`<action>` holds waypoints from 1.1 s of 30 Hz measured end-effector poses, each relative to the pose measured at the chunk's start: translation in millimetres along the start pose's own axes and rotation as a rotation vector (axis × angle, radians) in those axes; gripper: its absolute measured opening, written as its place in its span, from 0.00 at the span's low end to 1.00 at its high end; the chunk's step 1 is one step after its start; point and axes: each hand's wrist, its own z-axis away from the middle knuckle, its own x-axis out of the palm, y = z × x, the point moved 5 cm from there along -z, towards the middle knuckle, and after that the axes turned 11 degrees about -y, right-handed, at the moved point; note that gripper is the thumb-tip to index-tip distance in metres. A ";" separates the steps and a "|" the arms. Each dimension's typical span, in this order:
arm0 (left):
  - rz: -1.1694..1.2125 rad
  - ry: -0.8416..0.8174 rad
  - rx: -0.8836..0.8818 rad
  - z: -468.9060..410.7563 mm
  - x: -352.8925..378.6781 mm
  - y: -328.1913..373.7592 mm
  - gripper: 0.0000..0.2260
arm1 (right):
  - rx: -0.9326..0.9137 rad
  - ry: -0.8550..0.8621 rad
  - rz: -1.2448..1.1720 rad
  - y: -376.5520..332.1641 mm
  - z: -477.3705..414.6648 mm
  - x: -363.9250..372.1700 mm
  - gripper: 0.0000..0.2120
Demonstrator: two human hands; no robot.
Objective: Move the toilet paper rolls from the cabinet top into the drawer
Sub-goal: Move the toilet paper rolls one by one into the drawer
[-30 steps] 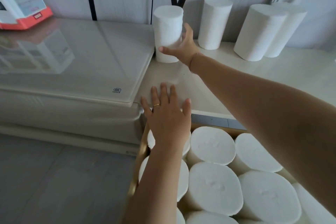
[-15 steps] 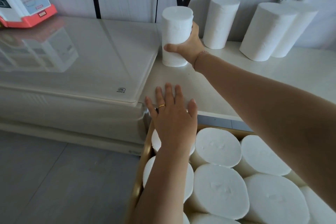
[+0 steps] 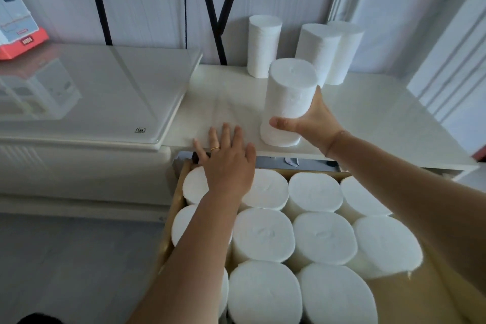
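My right hand (image 3: 306,123) grips a white toilet paper roll (image 3: 289,95), upright and near the front edge of the white cabinet top (image 3: 368,118). Three more rolls stand at the back by the wall: one alone (image 3: 263,47) and a touching pair (image 3: 319,50) (image 3: 347,47). Below, the open drawer (image 3: 173,218) holds several upright rolls (image 3: 323,237) packed side by side, with bare bottom showing at its right. My left hand (image 3: 226,163) lies flat with straight fingers over the cabinet's front edge and the drawer's back-left roll.
A glossy white glass-topped unit (image 3: 92,92) adjoins the cabinet on the left, with a white and orange device (image 3: 18,31) at its far corner. Black cables (image 3: 218,8) run down the wall behind. Grey floor (image 3: 65,258) lies lower left.
My right hand closed round the roll at the back left and carried it forward and right, toward the cabinet's front edge. My left hand stayed flat at the drawer's back edge.
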 end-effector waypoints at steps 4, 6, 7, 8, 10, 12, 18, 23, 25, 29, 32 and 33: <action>0.011 -0.061 0.144 10.5 12.2 39.4 0.23 | 0.036 0.082 0.007 5.7 52.4 -35.3 0.48; 0.016 -0.071 0.250 20.0 18.6 64.4 0.23 | 0.053 0.096 0.016 8.2 76.8 -51.8 0.48; 0.012 -0.077 0.315 25.5 21.7 76.7 0.24 | 0.066 0.098 0.020 9.7 88.7 -60.0 0.47; 0.009 -0.084 0.384 31.3 24.6 88.3 0.24 | 0.077 0.101 0.022 11.4 100.6 -68.7 0.47; -0.007 -0.111 0.515 42.8 30.5 107.8 0.24 | 0.088 0.121 0.033 14.9 124.1 -87.3 0.47; -0.029 -0.151 0.613 53.1 37.9 121.2 0.25 | 0.102 0.155 0.046 17.3 147.3 -104.5 0.47; -0.145 -0.303 0.770 77.1 67.9 139.3 0.25 | 0.141 0.273 0.050 32.9 198.6 -147.4 0.51; -0.180 -0.320 0.792 79.9 75.5 140.4 0.25 | 0.229 0.263 0.003 70.6 217.7 -152.1 0.49; -0.179 -0.315 0.791 79.5 75.5 140.5 0.25 | 0.261 0.240 -0.026 83.8 220.4 -146.0 0.49; -0.176 -0.319 0.785 80.6 76.1 139.9 0.25 | 0.236 0.197 0.049 96.7 222.3 -131.9 0.45; -0.176 -0.323 0.780 80.3 75.4 139.5 0.25 | 0.272 0.113 0.048 110.0 221.6 -130.1 0.51; -0.178 -0.327 0.779 80.6 75.3 139.6 0.25 | 0.301 0.079 0.062 115.9 222.2 -130.5 0.52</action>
